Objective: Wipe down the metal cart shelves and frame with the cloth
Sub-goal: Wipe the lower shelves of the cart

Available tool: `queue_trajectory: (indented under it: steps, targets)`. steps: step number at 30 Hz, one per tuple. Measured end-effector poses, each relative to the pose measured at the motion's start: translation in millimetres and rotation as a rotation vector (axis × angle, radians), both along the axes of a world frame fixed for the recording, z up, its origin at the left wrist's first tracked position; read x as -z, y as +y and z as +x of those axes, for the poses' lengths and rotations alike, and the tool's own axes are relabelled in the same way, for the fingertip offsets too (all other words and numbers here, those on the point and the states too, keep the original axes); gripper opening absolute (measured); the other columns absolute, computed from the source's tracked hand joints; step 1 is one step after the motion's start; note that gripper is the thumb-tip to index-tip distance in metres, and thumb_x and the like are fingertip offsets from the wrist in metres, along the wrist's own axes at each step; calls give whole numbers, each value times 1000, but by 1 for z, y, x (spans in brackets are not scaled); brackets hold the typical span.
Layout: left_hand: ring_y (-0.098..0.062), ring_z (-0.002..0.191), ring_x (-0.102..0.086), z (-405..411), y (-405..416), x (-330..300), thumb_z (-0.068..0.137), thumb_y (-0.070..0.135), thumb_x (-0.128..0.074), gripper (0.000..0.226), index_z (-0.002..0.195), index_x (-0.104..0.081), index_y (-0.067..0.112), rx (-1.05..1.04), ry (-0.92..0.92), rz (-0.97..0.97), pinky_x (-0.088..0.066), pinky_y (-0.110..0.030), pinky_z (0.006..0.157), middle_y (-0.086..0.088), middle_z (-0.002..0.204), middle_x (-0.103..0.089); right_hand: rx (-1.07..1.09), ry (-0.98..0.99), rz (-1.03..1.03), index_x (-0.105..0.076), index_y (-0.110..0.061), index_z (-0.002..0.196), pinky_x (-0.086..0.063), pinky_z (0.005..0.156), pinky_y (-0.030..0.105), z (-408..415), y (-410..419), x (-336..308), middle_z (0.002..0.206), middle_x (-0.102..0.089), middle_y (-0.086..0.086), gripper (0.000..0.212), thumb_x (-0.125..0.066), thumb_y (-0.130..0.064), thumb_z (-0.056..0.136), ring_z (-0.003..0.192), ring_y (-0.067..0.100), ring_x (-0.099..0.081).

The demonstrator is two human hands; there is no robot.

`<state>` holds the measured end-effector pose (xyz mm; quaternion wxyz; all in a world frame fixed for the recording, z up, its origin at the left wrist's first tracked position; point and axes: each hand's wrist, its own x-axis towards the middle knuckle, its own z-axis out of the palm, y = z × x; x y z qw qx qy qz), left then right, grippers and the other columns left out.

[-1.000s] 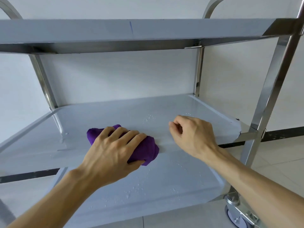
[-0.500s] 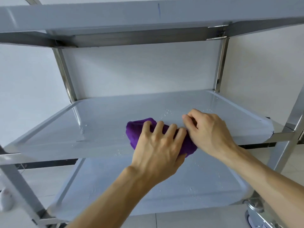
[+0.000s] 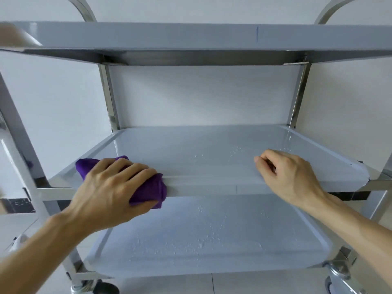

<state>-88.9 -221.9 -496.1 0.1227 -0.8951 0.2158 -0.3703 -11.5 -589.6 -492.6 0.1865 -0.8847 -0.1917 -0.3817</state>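
Observation:
A purple cloth (image 3: 148, 192) lies bunched over the front left lip of the cart's middle shelf (image 3: 212, 149). My left hand (image 3: 112, 187) lies on top of the cloth, fingers curled over it, thumb under its front edge. My right hand (image 3: 286, 177) rests at the front right rim of the same shelf, fingers loosely curled and holding nothing. Water droplets dot the middle shelf and the bottom shelf (image 3: 212, 240). The top shelf (image 3: 191, 37) spans the view overhead. Shiny steel posts (image 3: 109, 98) frame the cart.
A white wall stands close behind the cart. Caster wheels (image 3: 337, 276) show at the bottom corners on a pale tiled floor. The curved handle bars (image 3: 84, 9) rise above the top shelf. A dark baseboard strip (image 3: 14, 205) runs along the wall.
My left hand has slid the cloth leftward along the middle shelf's front edge, away from my right hand. The right hand stays at the front right rim. The view has shifted.

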Motion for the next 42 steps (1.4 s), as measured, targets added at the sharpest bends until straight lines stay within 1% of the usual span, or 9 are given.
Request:
queue_trajectory:
  steps: [6,9,13,17,22,26,33,37,42]
  targets:
    - [-27,80,-60,15,-79,1,89,65,-46,54,110,-66,19,41,2,17,-46,-43,72,2,98,-67,-244,-159,-297,-70,-14,102,-49,72,41,-22,45,13,95,-67,-4,32,-41,-26,102,84,25,-61]
    - [-25,78,-55,22,-99,-2,90,67,-39,55,110,-62,21,46,40,54,-43,-41,70,4,97,-64,-246,-194,-307,-70,-16,104,-49,72,40,-21,48,17,101,-68,-6,36,-36,-28,105,88,25,-61]
    - [-24,86,-60,17,-68,-1,92,60,-47,47,119,-61,25,132,21,17,-45,-42,71,8,106,-66,-293,-305,-329,-72,-13,110,-52,72,39,-14,36,24,109,-70,-5,38,-38,-30,106,88,26,-64]
    - [-22,91,-65,5,5,0,89,59,-59,46,119,-66,24,119,-20,-5,-49,-40,75,9,110,-68,-280,-370,-307,-75,-12,108,-53,71,38,-11,35,27,109,-73,-4,33,-46,-26,102,86,26,-67]
    - [-22,101,-68,-16,86,4,86,70,-56,59,119,-68,24,-32,-36,-30,-50,-40,90,9,113,-71,-267,-350,-258,-77,-13,100,-53,67,40,-16,41,24,101,-74,-5,34,-47,-28,101,82,27,-67]
    - [-22,99,-68,-19,71,5,86,74,-50,62,117,-68,23,-100,-25,-58,-50,-42,88,9,112,-71,-281,-277,-152,-73,-14,93,-51,70,41,-24,71,12,96,-72,-3,31,-51,-34,97,82,29,-64]
    - [-21,92,-64,-8,12,1,88,67,-50,56,119,-63,23,-56,9,-12,-48,-40,82,8,111,-67,-395,-211,-139,-72,-10,97,-54,70,38,-38,168,-3,95,-72,0,18,-56,-17,93,85,27,-66]
    - [-16,102,-61,-13,36,-2,86,70,-51,58,127,-55,30,-54,78,-20,-46,-36,89,14,119,-63,-462,-47,-66,-70,-15,101,-54,69,40,-41,193,2,93,-72,-4,17,-54,-21,99,87,23,-65]
    - [-14,106,-61,-35,88,-3,87,66,-55,53,127,-58,32,-94,83,-80,-45,-32,93,17,119,-64,-417,-36,-107,-70,-20,93,-54,60,35,-45,188,5,80,-69,-9,3,-66,-19,93,78,21,-66]
